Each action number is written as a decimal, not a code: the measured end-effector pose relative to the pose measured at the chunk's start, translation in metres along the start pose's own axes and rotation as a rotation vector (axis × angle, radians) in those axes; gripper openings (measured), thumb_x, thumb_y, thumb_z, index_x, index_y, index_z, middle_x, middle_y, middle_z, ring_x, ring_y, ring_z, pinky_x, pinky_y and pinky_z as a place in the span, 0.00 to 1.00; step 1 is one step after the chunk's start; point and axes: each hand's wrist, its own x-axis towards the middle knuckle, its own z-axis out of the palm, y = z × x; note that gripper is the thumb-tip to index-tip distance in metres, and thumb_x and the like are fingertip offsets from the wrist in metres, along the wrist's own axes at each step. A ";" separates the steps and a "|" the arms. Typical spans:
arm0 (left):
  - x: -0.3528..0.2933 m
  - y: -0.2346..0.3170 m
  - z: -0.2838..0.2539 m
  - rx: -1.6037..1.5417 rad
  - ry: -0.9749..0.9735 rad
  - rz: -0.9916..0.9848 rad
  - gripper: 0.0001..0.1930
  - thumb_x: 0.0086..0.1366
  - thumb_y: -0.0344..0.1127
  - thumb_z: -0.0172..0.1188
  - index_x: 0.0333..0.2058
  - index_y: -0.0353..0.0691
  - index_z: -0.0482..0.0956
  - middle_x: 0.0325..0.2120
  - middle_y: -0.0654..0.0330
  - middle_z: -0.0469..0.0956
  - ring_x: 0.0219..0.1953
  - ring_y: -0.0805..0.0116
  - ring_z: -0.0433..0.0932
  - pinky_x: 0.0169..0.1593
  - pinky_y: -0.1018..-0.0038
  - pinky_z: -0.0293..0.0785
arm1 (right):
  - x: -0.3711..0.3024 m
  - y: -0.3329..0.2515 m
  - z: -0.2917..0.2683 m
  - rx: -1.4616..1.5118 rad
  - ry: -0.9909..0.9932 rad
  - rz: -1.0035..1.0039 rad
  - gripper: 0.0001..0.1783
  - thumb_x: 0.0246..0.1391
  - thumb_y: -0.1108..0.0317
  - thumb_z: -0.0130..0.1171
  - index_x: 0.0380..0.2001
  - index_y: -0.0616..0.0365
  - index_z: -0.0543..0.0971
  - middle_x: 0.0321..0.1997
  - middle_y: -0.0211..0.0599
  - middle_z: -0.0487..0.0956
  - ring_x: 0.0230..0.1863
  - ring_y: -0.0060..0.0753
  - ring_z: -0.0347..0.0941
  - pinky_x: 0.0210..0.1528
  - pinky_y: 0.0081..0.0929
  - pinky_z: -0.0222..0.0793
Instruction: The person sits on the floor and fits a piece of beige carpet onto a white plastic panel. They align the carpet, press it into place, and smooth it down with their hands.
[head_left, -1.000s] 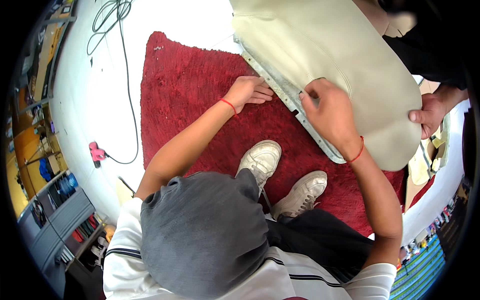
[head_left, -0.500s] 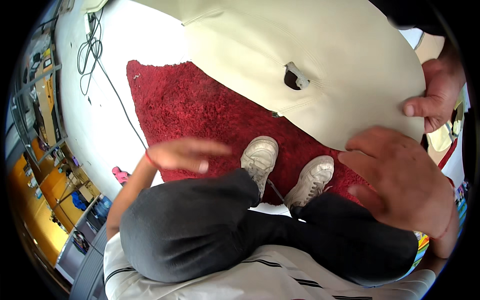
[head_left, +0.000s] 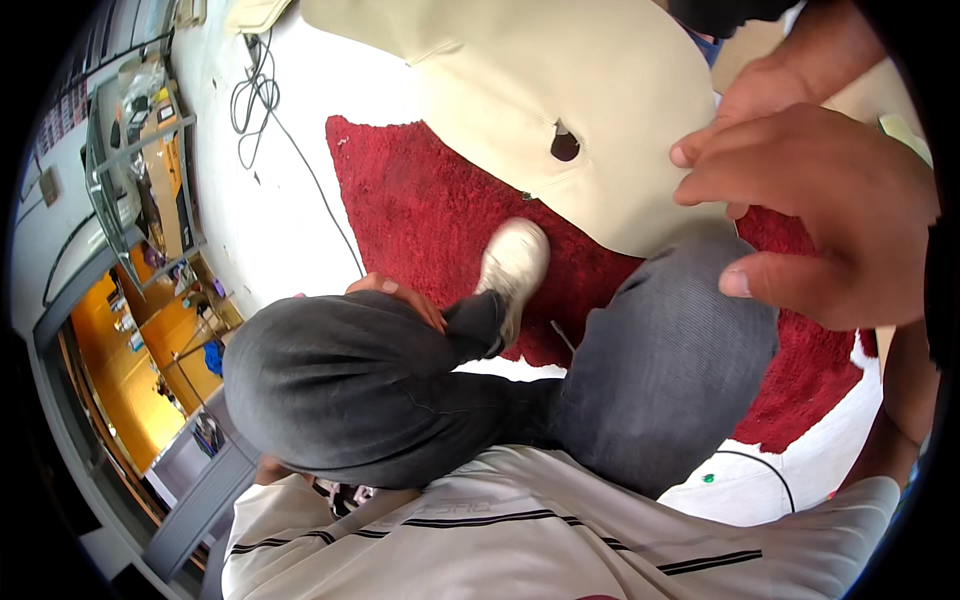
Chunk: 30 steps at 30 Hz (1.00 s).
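- A deep-red, shaggy-pile rug point(head_left: 390, 195) lies on a white floor point(head_left: 290, 220).
- A broad cream panel point(head_left: 500, 100) with a smooth, leather-like face and stitched seams covers part of the rug's far edge and extends beyond it. It looks fairly stiff under a soft cover: probably more unwieldy than heavy, slippery on its face and easily scuffed. Its outer edges seem the best hold, one hand at each end.
- The wearer's right hand point(head_left: 835, 215) is spread, thumb apart from fingers, beside the panel's right end; contact cannot be told.
- A co-worker's hand point(head_left: 765, 90) is at that same end, thumb at the edge.
- The wearer's left hand point(head_left: 400, 297) is mostly hidden behind the grey-trousered left knee point(head_left: 330, 390); its grip cannot be told.
- A dark, rounded hole point(head_left: 565, 147) pierces the panel; pulling there might tear the cover.
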 end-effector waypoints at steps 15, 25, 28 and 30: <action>0.130 0.150 -0.127 1.439 0.840 0.753 0.10 0.70 0.36 0.66 0.38 0.33 0.86 0.32 0.55 0.85 0.33 0.67 0.81 0.40 0.70 0.77 | 0.043 -0.006 0.016 -0.390 0.015 0.390 0.30 0.46 0.73 0.70 0.55 0.65 0.77 0.56 0.45 0.78 0.58 0.48 0.73 0.62 0.43 0.69; 0.159 0.137 -0.165 1.254 0.960 0.961 0.14 0.73 0.31 0.57 0.53 0.34 0.82 0.40 0.54 0.86 0.42 0.65 0.83 0.50 0.71 0.77 | 0.126 -0.017 0.074 -0.367 0.047 0.491 0.33 0.48 0.72 0.70 0.59 0.68 0.74 0.60 0.48 0.76 0.66 0.50 0.69 0.68 0.42 0.65; 0.143 0.120 -0.195 1.400 0.842 1.053 0.22 0.62 0.36 0.66 0.55 0.39 0.81 0.53 0.51 0.81 0.56 0.52 0.78 0.62 0.60 0.70 | 0.149 -0.019 0.093 -0.159 -0.037 0.568 0.37 0.48 0.69 0.71 0.62 0.70 0.71 0.62 0.53 0.74 0.67 0.54 0.68 0.69 0.41 0.64; 0.128 0.114 -0.187 1.563 0.654 0.913 0.30 0.59 0.44 0.70 0.60 0.42 0.78 0.61 0.50 0.75 0.63 0.51 0.72 0.67 0.56 0.62 | 0.153 -0.019 0.134 -0.155 0.079 0.565 0.43 0.47 0.65 0.73 0.64 0.72 0.68 0.65 0.57 0.71 0.68 0.55 0.67 0.70 0.41 0.63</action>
